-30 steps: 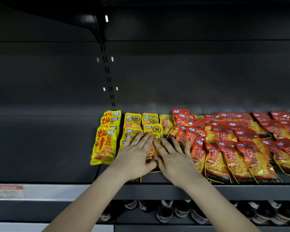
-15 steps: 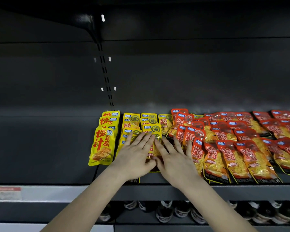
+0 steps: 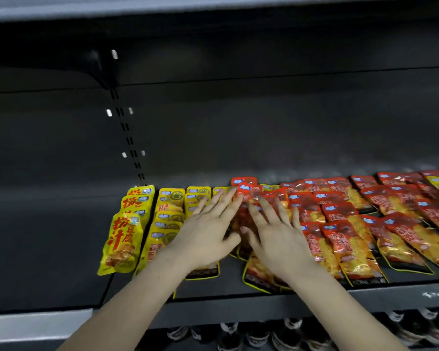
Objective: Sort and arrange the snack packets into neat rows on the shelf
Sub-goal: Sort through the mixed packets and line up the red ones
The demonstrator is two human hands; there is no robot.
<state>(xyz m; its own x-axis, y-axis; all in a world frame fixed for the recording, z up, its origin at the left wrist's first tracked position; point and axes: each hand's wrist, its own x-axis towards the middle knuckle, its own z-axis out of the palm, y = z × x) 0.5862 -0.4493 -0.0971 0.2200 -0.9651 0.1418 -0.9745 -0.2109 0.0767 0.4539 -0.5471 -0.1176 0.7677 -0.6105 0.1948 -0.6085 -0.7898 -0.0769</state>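
Note:
Yellow snack packets [image 3: 167, 219] lie in overlapping rows at the left of the dark shelf [image 3: 228, 279]. A taller yellow packet with red writing [image 3: 122, 239] leads the leftmost row. Red and yellow packets [image 3: 345, 224] fill the shelf to the right in slanted rows. My left hand [image 3: 208, 231] lies flat with straight fingers over the boundary between yellow and red rows. My right hand [image 3: 276, 231] lies flat beside it on a row of red packets [image 3: 249, 193], fingers spread. The packets under both palms are hidden. The frame is blurred.
The shelf's left part [image 3: 48, 249] is bare dark metal. A slotted upright [image 3: 127, 138] runs up the back wall. Another shelf [image 3: 213, 6] hangs overhead. Dark bottles [image 3: 289, 333] stand on the level below.
Both hands have slid to the right and farther back, from the yellow rows onto the first red row. The camera has moved closer.

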